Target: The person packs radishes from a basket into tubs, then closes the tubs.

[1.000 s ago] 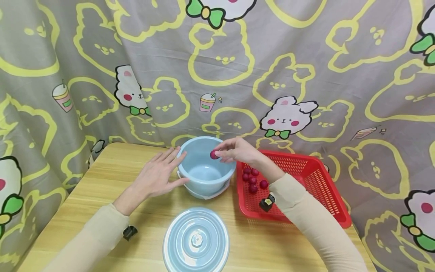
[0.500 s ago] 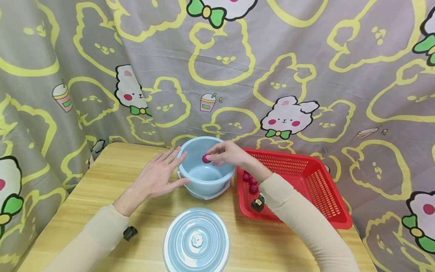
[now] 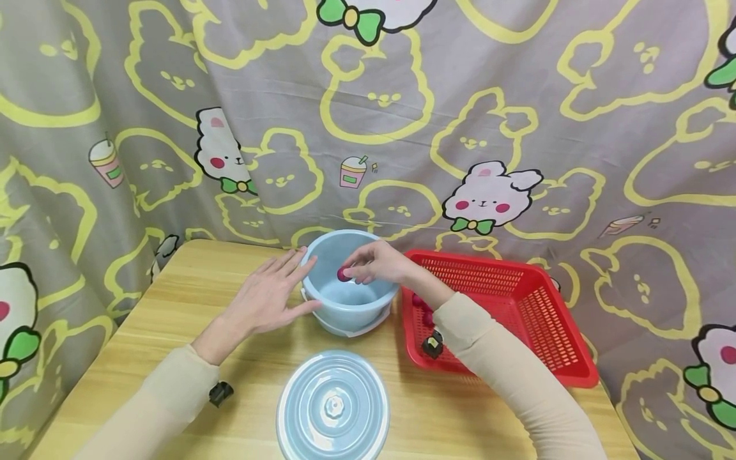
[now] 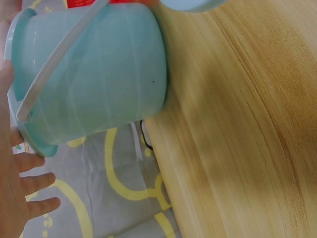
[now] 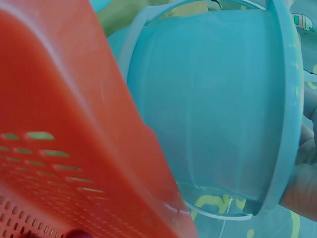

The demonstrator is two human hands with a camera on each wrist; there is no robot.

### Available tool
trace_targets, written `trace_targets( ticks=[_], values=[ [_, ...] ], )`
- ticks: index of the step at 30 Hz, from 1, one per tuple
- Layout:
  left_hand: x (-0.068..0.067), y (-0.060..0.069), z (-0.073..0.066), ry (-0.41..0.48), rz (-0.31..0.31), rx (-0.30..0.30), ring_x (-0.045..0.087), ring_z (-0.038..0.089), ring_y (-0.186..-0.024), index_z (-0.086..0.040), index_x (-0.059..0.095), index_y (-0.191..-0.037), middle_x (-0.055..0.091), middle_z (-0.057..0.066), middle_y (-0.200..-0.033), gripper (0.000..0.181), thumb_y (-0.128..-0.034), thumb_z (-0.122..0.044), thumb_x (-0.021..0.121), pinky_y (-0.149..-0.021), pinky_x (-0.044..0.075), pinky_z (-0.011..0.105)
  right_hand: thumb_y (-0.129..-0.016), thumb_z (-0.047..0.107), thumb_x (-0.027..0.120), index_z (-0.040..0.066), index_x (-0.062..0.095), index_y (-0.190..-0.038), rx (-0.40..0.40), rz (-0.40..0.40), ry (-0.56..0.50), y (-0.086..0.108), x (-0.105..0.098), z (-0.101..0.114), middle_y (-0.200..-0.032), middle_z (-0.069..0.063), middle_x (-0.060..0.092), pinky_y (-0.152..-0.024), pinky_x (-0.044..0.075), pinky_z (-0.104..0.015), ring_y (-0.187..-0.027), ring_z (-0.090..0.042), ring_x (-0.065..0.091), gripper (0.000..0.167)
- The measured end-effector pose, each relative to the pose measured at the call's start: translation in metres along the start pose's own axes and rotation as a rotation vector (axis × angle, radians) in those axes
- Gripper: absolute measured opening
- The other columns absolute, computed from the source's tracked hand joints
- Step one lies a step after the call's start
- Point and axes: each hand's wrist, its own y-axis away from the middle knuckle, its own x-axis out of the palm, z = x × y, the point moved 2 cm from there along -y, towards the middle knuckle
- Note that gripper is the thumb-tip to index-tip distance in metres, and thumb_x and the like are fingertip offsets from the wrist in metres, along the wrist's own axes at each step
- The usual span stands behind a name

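A light blue bucket (image 3: 345, 312) with a white handle stands upright near the table's back edge. Over its mouth, my right hand (image 3: 376, 262) pinches a small dark red ball (image 3: 343, 274) between thumb and fingers. My left hand (image 3: 264, 297) has its fingers spread and rests against the left side of the bucket's rim. In the left wrist view, the fingers (image 4: 37, 184) reach past the rim. From the right wrist, the bucket wall (image 5: 213, 104) hides much of the right hand (image 5: 304, 183).
Right of the bucket sits a red perforated basket (image 3: 552, 319) with several dark red balls (image 3: 428, 318), partly hidden by the right forearm. A round light blue lid (image 3: 333, 406) lies in front of the bucket on the wooden table (image 3: 230, 421). A patterned curtain (image 3: 391, 153) hangs behind.
My right hand has moved left and slightly lower over the bucket, carrying the ball from near its right rim to over its middle. The left hand stays still.
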Motion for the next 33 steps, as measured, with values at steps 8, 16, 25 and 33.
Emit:
trace_targets(
  ticks=[8, 16, 25, 33],
  values=[
    [-0.001, -0.001, -0.001, 0.000, 0.007, -0.002, 0.040, 0.039, -0.157, -0.014, 0.037, -0.165, 0.030, 0.015, -0.174, 0.093, -0.0949, -0.072, 0.059, -0.126, 0.039, 0.059, -0.097, 0.020, 0.077, 0.003, 0.075, -0.124, 0.009, 0.018, 0.031, -0.001, 0.001, 0.001, -0.117, -0.013, 0.079, -0.095, 0.065, -0.045, -0.105, -0.034, 0.078, 0.032],
    [-0.001, -0.002, 0.000, 0.004, 0.006, 0.001, 0.040, 0.039, -0.157, -0.015, 0.036, -0.165, 0.030, 0.015, -0.174, 0.093, -0.0950, -0.072, 0.058, -0.126, 0.039, 0.059, -0.101, 0.019, 0.073, -0.002, 0.071, -0.130, 0.009, 0.010, 0.009, 0.002, -0.001, 0.001, -0.126, -0.023, 0.074, -0.091, 0.066, -0.036, -0.106, -0.032, 0.078, 0.036],
    [0.000, -0.003, 0.000, -0.001, 0.013, -0.001, 0.039, 0.040, -0.157, -0.015, 0.035, -0.166, 0.029, 0.015, -0.174, 0.094, -0.0955, -0.073, 0.057, -0.126, 0.038, 0.059, -0.100, 0.020, 0.073, -0.001, 0.070, -0.131, -0.006, -0.045, -0.020, 0.013, -0.008, 0.005, -0.123, -0.024, 0.073, -0.099, 0.063, -0.050, -0.107, -0.036, 0.076, 0.038],
    [0.001, -0.001, 0.000, -0.001, 0.017, -0.003, 0.040, 0.040, -0.157, -0.015, 0.035, -0.166, 0.029, 0.015, -0.174, 0.093, -0.0953, -0.073, 0.057, -0.125, 0.039, 0.060, -0.099, 0.022, 0.075, 0.006, 0.074, -0.125, -0.011, -0.092, -0.047, 0.024, -0.017, 0.002, -0.120, -0.014, 0.074, -0.097, 0.064, -0.047, -0.108, -0.038, 0.077, 0.031]
  ],
)
